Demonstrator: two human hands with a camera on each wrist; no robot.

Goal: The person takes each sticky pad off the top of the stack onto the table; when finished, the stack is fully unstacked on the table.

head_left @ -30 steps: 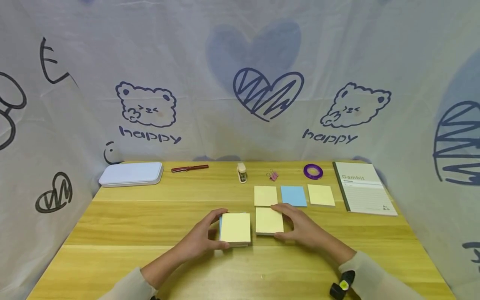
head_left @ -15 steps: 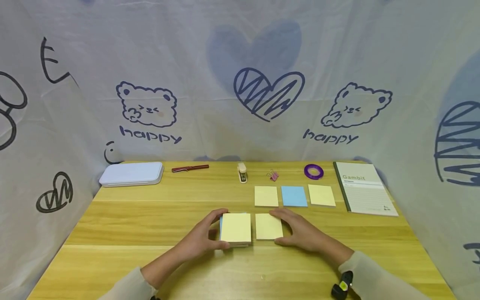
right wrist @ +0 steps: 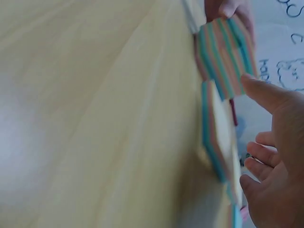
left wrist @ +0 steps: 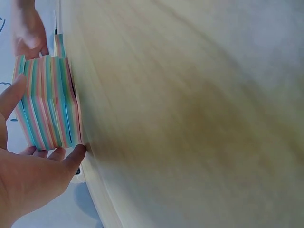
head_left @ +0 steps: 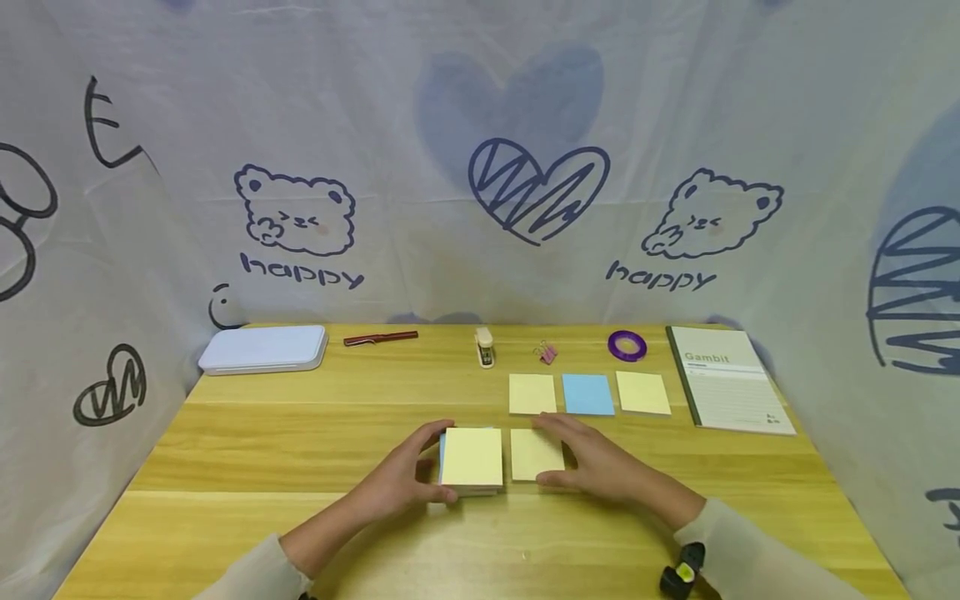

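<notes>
- The head view looks forward and down from above the near edge of the wooden table (head_left: 300, 450), taking in both hands, the whole tabletop and the printed cloth backdrop (head_left: 480, 125) behind.
- The left wrist view sits very close behind the left hand (left wrist: 28, 180), rolled sideways, skimming the tabletop toward the striped edge of the sticky-note pad (left wrist: 47, 102) in its grip.
- The right wrist view sits equally close behind the right hand (right wrist: 275, 156), also rolled, looking across the table.
- All three share the pad (head_left: 471, 458) (right wrist: 225, 54); each wrist view catches the opposite hand's fingertips beyond it.
</notes>
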